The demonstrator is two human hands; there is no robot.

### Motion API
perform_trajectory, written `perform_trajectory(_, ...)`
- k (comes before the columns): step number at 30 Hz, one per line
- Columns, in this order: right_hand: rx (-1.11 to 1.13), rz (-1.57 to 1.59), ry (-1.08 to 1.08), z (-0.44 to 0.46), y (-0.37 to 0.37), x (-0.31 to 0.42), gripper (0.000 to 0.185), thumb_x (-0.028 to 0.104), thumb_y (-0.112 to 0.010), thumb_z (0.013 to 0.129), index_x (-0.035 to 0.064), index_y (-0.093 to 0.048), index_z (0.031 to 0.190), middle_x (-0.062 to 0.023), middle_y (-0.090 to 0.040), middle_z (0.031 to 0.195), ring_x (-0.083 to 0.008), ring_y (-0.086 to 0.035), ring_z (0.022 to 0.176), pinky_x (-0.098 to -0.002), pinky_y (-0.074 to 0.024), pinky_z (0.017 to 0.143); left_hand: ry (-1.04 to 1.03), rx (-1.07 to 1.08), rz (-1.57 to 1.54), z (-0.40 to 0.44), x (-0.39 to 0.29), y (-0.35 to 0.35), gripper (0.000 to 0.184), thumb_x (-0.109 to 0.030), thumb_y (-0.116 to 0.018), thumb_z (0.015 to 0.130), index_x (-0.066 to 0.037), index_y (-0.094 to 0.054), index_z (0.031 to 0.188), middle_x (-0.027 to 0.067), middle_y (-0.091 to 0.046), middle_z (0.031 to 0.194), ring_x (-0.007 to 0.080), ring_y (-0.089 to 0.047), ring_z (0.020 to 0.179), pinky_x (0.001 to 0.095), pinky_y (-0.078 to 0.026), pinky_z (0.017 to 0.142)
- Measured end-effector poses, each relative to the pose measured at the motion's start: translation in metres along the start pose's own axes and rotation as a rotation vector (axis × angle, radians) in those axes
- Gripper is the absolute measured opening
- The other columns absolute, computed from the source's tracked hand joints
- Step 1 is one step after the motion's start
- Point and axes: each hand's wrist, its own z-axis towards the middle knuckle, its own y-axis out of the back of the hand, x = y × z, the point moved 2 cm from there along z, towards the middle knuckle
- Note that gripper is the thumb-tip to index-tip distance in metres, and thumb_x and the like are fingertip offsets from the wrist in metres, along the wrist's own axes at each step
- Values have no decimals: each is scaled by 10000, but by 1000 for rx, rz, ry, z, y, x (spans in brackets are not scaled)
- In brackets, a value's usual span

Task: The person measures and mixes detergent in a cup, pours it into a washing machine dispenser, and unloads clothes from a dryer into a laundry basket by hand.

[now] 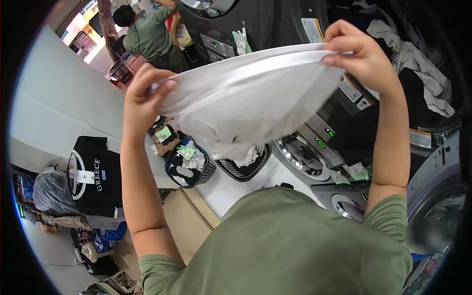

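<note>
A white cloth (255, 93) is stretched in the air between my two hands, with its top hem pulled fairly taut and the rest drooping in soft, blurred folds. Its exact kind cannot be made out. My left hand (145, 96) pinches one corner, thumb against fingers. At the opposite end, my right hand (364, 61) grips the other corner between thumb and fingertips. Beneath the cloth stand two dark laundry baskets: one basket (209, 175) holds clothes with green slips on top, and the other basket (241, 175) is partly covered by the hanging cloth.
Dark front-loading machines line the right side; one washer door (302, 157) shows low down. Light clothes (418, 66) lie at the upper right. A black T-shirt (105, 189) lettered GREECE hangs at left. Another person (155, 37) in a green shirt stands at the back.
</note>
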Motion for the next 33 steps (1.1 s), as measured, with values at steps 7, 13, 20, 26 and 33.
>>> perform_trajectory(7,-43,1033,173,5,14,-13,273,173,-726,838,5,-657,1042,-67,-664,1013,-161,-627,946,-286,-480,829,418,-315,264,11,28,61,46,-37,-620,919,-25,-638,960,-37,-551,792,62,-483,728,211,-393,690)
perform_trajectory(13,214,-339,283,21,-10,5,199,115,-771,715,29,-690,875,-108,-611,755,-238,-565,707,-366,-470,742,159,-100,541,6,40,81,185,-13,-508,897,-58,-673,970,58,-622,722,120,-625,722,316,-524,589)
perform_trajectory(20,239,-150,284,4,-16,32,209,103,-775,726,54,-703,916,-62,-641,851,-254,-543,884,-355,-465,790,822,-174,386,-19,54,65,483,-74,-432,886,-169,-587,1333,124,-657,739,209,-654,578,336,-534,583)
perform_trajectory(26,-728,140,67,-25,-13,7,138,18,-643,872,36,-665,1007,-129,-563,1256,-211,-600,1073,-299,-484,901,467,-743,196,-58,10,41,501,-85,-437,964,-54,-401,1462,152,-462,1297,226,-647,959,346,-556,794)
perform_trajectory(33,-976,310,554,17,-69,116,232,15,-650,836,78,-572,1045,-214,-562,1168,-300,-620,979,-371,-527,837,-121,-1062,-948,-37,-74,-17,520,-184,-484,975,-12,-378,1455,154,-431,1380,256,-547,1156,385,-462,965)
